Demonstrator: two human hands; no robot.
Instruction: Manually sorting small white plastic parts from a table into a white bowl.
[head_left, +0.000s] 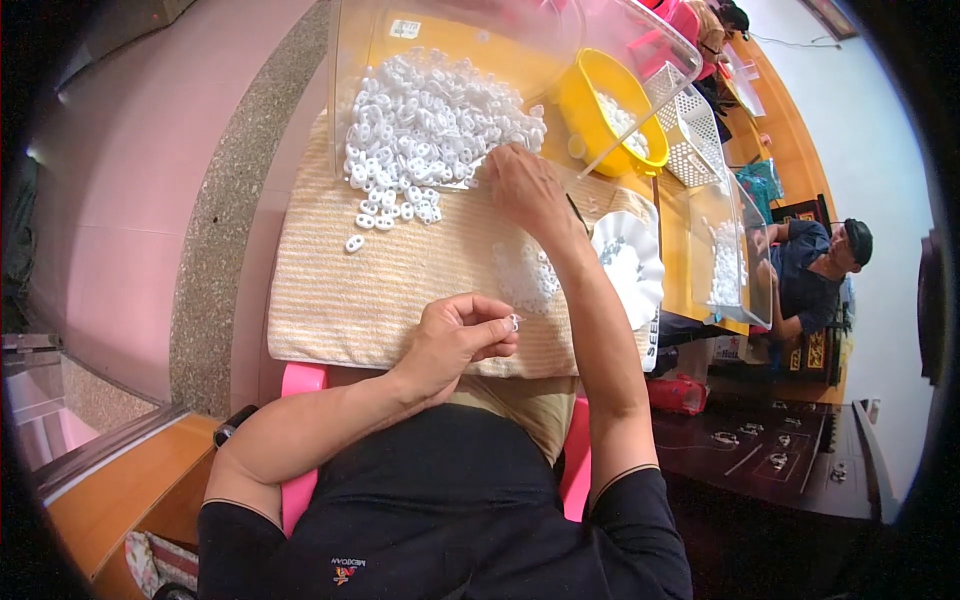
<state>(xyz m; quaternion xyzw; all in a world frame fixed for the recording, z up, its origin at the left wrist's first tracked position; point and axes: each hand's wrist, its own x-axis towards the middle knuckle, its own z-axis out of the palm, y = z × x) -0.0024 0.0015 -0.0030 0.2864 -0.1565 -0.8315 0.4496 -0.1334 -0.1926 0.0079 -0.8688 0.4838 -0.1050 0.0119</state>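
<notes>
My left hand is closed in a pinch near the towel's front edge. Between its thumb and index finger is a small white plastic piece. Farther away, my right hand is at the right side of a heap of white two-holed plastic pieces. Its fingers curl downward, and the fingertips and whatever they hold are hidden. A small pile of translucent whitish pieces lies on the towel between my hands. To the right of my right forearm is a white fluted dish with white contents.
A striped beige towel covers the work surface. The clear plastic bin opens toward me, with a yellow basin at its right. White perforated baskets stand beyond. A person sits by another clear bin at right.
</notes>
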